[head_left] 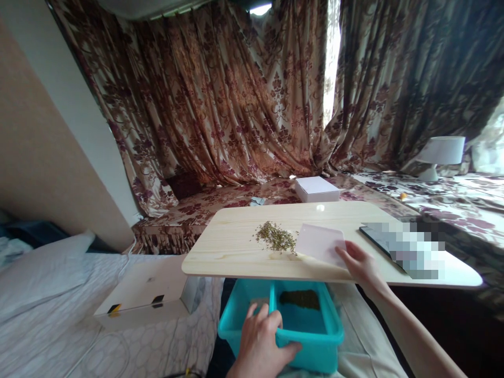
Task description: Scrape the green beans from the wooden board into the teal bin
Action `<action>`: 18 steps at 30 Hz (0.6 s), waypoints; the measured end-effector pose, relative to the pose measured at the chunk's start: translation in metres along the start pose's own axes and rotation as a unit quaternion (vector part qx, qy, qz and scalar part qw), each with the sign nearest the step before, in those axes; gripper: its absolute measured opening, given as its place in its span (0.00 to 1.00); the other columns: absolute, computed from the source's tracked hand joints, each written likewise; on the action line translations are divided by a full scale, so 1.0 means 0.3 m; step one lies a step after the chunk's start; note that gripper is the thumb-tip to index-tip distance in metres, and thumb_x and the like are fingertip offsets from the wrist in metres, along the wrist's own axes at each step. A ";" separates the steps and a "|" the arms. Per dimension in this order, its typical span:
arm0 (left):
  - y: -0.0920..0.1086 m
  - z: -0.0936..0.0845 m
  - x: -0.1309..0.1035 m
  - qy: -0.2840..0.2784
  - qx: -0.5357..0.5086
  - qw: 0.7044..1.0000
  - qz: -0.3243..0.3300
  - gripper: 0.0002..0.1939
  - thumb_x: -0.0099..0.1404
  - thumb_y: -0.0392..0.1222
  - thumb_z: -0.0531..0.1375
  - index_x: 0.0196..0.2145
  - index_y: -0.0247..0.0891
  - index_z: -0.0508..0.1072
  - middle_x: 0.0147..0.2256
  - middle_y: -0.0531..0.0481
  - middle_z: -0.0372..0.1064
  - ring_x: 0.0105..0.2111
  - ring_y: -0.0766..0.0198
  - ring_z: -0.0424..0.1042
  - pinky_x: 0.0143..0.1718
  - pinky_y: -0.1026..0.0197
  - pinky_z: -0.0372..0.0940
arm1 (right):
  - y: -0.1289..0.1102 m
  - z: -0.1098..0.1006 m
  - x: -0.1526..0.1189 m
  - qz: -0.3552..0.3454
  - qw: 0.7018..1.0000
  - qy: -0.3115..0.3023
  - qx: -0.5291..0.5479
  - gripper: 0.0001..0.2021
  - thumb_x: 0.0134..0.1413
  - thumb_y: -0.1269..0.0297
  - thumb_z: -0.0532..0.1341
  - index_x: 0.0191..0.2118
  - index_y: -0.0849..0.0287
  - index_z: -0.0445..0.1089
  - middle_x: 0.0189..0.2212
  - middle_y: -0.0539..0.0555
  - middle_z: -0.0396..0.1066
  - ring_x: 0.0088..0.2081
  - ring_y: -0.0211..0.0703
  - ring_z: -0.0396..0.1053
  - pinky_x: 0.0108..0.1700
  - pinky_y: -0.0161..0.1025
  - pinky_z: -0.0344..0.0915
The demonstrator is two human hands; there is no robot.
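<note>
My right hand pinches the right edge of a thin, whitish, translucent flat sheet, possibly plastic. The sheet's left edge meets a loose pile of small green-brown dried bits on the light wooden tabletop. Below the table's near edge is a turquoise two-compartment bin. My left hand grips its front rim near the divider, fingers reaching inside and thumb outside. A dark greenish-brown mass lies in the right compartment. My hand partly hides the left compartment.
A blurred-out tablet-like device lies at the table's right. Behind the table sits a white box. On the bed to the left is a larger white case. A white lamp stands at the far right, and patterned curtains hang behind.
</note>
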State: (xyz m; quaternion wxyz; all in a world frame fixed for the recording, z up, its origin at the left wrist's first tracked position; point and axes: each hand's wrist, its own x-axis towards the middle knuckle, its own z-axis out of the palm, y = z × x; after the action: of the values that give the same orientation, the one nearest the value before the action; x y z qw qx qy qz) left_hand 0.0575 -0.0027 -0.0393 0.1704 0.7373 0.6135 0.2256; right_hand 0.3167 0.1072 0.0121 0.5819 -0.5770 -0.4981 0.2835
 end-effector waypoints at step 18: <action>-0.002 0.002 -0.001 0.000 -0.003 1.000 -0.008 0.14 0.47 0.48 0.71 0.26 0.43 0.70 0.33 0.53 0.68 0.42 0.55 0.69 0.60 0.50 0.52 | 0.087 -0.013 -0.002 0.022 0.999 0.017 0.029 0.17 0.35 0.50 0.66 0.32 0.55 0.76 0.30 0.55 0.80 0.37 0.55 0.77 0.38 0.43 0.73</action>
State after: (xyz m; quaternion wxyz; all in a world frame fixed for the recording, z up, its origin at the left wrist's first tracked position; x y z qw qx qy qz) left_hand 0.0572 -0.0027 -0.0403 0.1743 0.7323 0.6184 0.2256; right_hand 0.3262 0.1096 -0.0123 0.6004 -0.5753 -0.4673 0.3004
